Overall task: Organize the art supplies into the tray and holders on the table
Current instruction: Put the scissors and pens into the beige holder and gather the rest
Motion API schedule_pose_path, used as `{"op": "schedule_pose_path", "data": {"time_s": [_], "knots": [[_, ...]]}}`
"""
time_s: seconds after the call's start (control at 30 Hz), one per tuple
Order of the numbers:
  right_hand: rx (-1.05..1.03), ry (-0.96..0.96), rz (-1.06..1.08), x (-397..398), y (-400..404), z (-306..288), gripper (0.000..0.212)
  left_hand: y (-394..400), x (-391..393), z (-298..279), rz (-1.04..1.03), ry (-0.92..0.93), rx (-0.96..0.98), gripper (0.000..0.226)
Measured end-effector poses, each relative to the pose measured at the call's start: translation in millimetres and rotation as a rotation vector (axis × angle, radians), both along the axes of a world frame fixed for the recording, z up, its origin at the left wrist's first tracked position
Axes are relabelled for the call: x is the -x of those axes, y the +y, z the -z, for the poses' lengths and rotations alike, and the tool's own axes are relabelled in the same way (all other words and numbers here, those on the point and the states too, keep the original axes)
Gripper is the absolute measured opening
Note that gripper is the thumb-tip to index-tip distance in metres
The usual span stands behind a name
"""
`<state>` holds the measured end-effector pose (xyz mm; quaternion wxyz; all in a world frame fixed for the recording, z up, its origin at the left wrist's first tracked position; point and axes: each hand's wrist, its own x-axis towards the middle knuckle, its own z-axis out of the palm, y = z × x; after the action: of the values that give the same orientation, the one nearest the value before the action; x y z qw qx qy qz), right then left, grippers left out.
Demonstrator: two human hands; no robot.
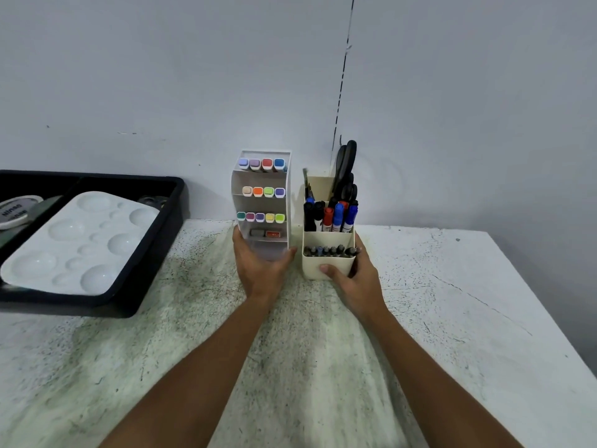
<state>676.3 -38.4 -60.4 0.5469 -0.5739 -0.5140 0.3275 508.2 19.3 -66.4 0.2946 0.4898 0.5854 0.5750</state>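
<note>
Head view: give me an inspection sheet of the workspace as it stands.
Surface: white table, scuffed with dark specks.
Job's things: tiered marker holder with three rows of coloured markers; cream pen holder with pens, markers and black scissors; black tray at left holding a white paint palette.
Clutter: round labelled tin in the tray.
Grippers: left hand grips the marker holder's base; right hand grips the pen holder.
Cables: nothing seen.
Surroundings: grey wall with a vertical crack.
</note>
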Motion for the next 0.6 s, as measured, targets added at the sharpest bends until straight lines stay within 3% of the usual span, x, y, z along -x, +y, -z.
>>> {"op": "schedule_pose_path", "data": {"time_s": [0.37, 0.6], "knots": [[0.014, -0.013, 0.002, -0.2, -0.7, -1.8, 0.071, -3.1, -0.4, -1.6, -0.002, 0.022, -0.004, 0.114], [0.018, 0.013, -0.001, 0.0, -2.2, -2.8, 0.077, -4.4, -0.5, -2.4, -0.003, 0.032, 0.002, 0.117]]}}
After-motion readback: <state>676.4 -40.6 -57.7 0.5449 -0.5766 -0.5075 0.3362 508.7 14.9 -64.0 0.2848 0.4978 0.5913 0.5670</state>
